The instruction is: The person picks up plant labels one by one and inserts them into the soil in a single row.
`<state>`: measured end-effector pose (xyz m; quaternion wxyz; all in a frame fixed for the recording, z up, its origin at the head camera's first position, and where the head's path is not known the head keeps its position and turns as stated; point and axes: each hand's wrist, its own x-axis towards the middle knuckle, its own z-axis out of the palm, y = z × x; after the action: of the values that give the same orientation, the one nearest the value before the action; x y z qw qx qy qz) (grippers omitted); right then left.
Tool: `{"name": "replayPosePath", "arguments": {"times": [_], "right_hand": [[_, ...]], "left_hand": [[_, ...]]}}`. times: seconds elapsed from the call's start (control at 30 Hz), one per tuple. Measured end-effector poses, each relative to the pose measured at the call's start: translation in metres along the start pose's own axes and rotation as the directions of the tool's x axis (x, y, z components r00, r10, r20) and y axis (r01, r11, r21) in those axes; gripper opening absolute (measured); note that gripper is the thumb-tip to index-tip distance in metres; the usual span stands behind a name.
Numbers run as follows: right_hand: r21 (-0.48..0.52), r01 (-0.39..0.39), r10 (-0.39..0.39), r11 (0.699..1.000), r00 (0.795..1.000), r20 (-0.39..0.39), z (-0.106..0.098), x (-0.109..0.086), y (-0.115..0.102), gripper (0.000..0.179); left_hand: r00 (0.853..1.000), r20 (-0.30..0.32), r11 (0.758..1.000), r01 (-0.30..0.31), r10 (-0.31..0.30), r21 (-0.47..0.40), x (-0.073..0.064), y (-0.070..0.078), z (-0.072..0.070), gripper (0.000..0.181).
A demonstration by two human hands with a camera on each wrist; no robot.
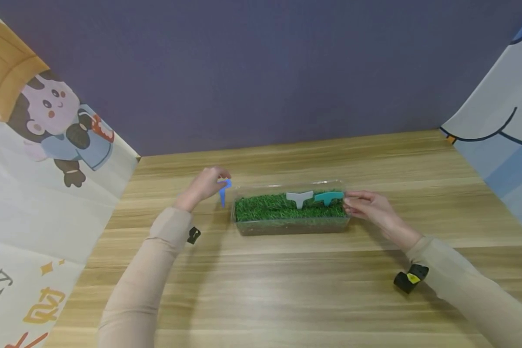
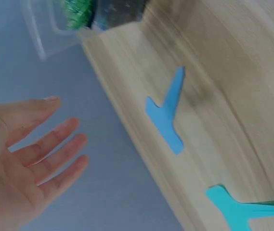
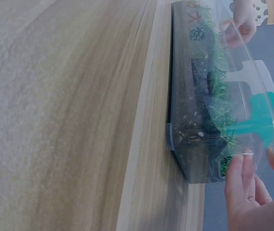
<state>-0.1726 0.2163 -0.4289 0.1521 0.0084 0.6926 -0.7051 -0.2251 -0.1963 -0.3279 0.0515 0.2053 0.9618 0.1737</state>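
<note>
On the table lies a blue T-shaped plant label, just left of a clear plastic planter box filled with artificial grass. My left hand hovers over this label; the left wrist view shows its fingers spread and holding nothing. Near it, a teal T-shaped label lies partly out of view. My right hand pinches the right end of the box at its rim, close to another teal label. That label and a white one stand upright in the grass.
The wooden table meets a dark blue backdrop at its far edge. Printed panels with cartoon figures flank it. Dark straps or mounts hang by both wrists. Soil and pebbles show through the box wall.
</note>
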Motion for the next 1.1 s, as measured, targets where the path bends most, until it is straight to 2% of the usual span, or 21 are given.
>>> {"name": "replayPosePath", "arguments": {"times": [0.23, 0.47, 0.7, 0.93, 1.1], "right_hand": [[0.016, -0.025, 0.025, 1.0, 0.999, -0.025, -0.007, 0.01, 0.009, 0.079], [0.023, -0.01, 0.01, 1.0, 1.0, 0.022, -0.01, 0.011, 0.007, 0.087], [0.011, -0.004, 0.004, 1.0, 1.0, 0.031, -0.013, 0.015, 0.007, 0.089], [-0.002, 0.002, -0.002, 1.0, 0.999, 0.035, -0.013, 0.015, 0.002, 0.08], [-0.017, -0.006, 0.006, 1.0, 1.0, 0.024, -0.013, 0.017, 0.001, 0.08]], "left_hand": [[0.998, 0.051, 0.999, 0.049, -0.048, -0.006, 0.01, -0.013, 0.01, 0.026], [0.988, 0.102, 0.991, 0.124, -0.119, -0.054, 0.018, -0.026, 0.018, 0.031], [0.986, 0.107, 0.99, 0.136, -0.131, -0.043, 0.025, -0.034, 0.025, 0.034], [0.972, 0.163, 0.981, 0.18, -0.167, -0.07, 0.029, -0.037, 0.026, 0.039], [0.975, 0.152, 0.986, 0.165, -0.162, -0.009, 0.033, -0.039, 0.027, 0.046]]}}
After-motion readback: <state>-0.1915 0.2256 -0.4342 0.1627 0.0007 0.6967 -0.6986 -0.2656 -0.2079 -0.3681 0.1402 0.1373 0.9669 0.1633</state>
